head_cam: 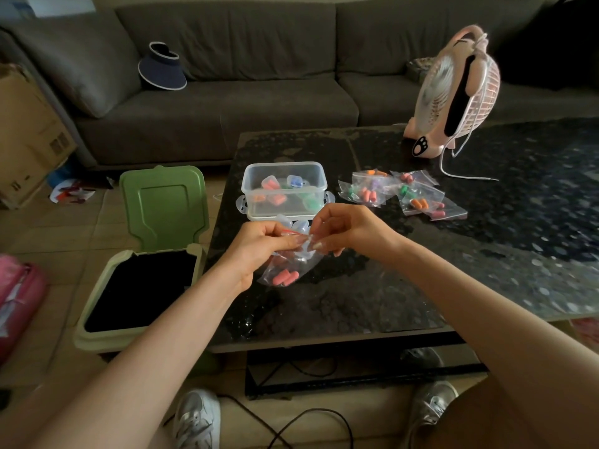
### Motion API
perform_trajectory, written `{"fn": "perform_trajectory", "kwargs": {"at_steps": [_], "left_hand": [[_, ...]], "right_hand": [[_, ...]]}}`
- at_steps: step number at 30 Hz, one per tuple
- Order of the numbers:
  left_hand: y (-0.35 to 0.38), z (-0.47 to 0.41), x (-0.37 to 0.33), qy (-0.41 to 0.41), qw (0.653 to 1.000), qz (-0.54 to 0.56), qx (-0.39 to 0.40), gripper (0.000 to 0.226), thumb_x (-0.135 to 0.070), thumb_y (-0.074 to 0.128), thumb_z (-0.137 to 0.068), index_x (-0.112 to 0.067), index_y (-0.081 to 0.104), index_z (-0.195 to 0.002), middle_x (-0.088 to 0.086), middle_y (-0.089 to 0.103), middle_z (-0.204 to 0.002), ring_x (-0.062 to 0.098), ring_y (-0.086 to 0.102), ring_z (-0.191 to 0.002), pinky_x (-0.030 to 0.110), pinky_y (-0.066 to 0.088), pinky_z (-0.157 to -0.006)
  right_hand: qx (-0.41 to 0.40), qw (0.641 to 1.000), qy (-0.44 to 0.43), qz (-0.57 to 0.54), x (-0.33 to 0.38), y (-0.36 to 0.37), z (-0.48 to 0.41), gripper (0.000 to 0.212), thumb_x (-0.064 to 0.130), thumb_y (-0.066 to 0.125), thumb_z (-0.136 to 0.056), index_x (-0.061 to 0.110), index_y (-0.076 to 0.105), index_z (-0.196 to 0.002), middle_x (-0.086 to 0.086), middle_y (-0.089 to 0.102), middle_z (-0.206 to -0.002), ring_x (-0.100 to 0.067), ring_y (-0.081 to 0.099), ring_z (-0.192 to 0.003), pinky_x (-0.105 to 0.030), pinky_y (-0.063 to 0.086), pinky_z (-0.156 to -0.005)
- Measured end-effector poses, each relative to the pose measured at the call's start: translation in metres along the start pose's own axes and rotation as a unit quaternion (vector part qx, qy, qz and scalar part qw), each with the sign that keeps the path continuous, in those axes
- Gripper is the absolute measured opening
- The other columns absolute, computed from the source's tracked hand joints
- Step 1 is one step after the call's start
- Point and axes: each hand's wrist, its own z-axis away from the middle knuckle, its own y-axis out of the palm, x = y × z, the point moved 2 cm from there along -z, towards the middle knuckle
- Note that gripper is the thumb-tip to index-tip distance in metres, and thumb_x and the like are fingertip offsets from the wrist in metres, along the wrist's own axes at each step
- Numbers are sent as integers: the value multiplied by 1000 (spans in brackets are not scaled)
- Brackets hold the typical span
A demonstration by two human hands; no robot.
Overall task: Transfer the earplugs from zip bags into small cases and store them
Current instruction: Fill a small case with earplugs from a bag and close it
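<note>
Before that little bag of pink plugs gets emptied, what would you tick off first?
1. Grip on the bag: the left hand and the right hand both pinch its top. Ok.
2. Bag seal open: fingers hide it. Cannot tell.
3. Earplugs inside: pink ones sit at the bag's bottom. Ok.
4. Case ready: what looks like a clear one lies just behind the hands; open or not, cannot tell.
5. Box able to take cases: no lid on it, some cases already inside. Ok.
6. Bin ready for the empty bag: lid raised, beside the table. Ok.
</note>
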Motion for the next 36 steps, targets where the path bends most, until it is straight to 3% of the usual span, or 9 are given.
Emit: {"fn": "perform_trajectory", "kwargs": {"at_steps": [3, 5, 10, 13, 18, 24, 27, 32, 36], "left_hand": [[-1, 1, 0, -15, 999, 42, -15, 23, -10, 76, -73, -13, 56, -63, 0, 66, -71, 12, 61, -63, 25, 50, -55], [0, 1, 1, -20, 998, 57, -6, 25, -13, 78, -70, -14, 54, -62, 6, 67, -76, 17, 60, -62, 30, 52, -56], [2, -1, 0, 15, 1000, 4, 12, 25, -23, 78, -69, -16, 56, -79, -2, 62, -72, 13, 61, -71, 26, 45, -65], [3, 0, -2, 58, 998, -28, 24, 29, -24, 74, -75, -10, 58, -94, -2, 60, -65, 11, 60, -65, 23, 45, -60], [0, 0, -4, 108, 991, -67, 45, 9, -13, 68, -82, -10, 61, -87, -1, 65, -73, 0, 63, -61, 15, 47, -51], [-3, -1, -5, 105, 990, -71, 59, 15, -7, 67, -82, -10, 64, -97, 2, 71, -87, 11, 69, -76, 18, 50, -55], [0, -1, -2, 102, 990, -69, 69, 18, -6, 67, -83, -12, 64, -100, 3, 70, -95, 10, 68, -81, 18, 50, -58], [-2, -2, -2, 71, 993, -54, 74, 21, -8, 72, -78, -16, 63, -95, -1, 71, -82, 6, 67, -74, 19, 47, -62], [-5, -3, -2, 63, 996, -47, 47, 19, -9, 75, -74, -16, 62, -86, 0, 67, -80, 10, 63, -78, 25, 51, -68]], "right_hand": [[0, 1000, -14, -12, 0, 2, 0, 23, -7, 69, -77, 13, 62, -86, -20, 69, -90, -19, 63, -73, -23, 52, -62], [2, 1000, -18, -20, 0, 2, 0, 21, -8, 69, -77, 11, 63, -86, -17, 68, -82, -20, 63, -71, -23, 53, -63], [2, 1000, -4, -4, -2, 1, -1, 19, -10, 67, -78, 8, 69, -83, -7, 68, -71, -9, 64, -60, -19, 53, -60], [4, 1000, 17, 4, -4, 2, -2, 20, -9, 67, -79, 11, 70, -78, -2, 68, -65, -8, 65, -57, -19, 54, -58], [-5, 999, 34, 13, -6, -3, -2, 9, 0, 70, -80, 8, 68, -81, -3, 68, -66, -10, 65, -58, -19, 53, -58], [-19, 999, 15, 43, -7, 6, -1, 11, -1, 72, -78, 4, 67, -85, -7, 66, -79, -13, 62, -67, -25, 56, -67], [-40, 999, 7, 29, -6, 9, -1, 19, -9, 71, -74, 8, 63, -77, -4, 65, -68, -9, 63, -58, -21, 53, -57], [-20, 999, 20, -34, -4, 9, 0, 20, -14, 64, -78, 4, 56, -83, -22, 65, -72, -19, 67, -56, -29, 57, -56], [13, 999, -4, -47, 1, 9, 0, 19, -14, 62, -80, 5, 60, -86, -20, 66, -81, -21, 67, -64, -29, 58, -61]]}}
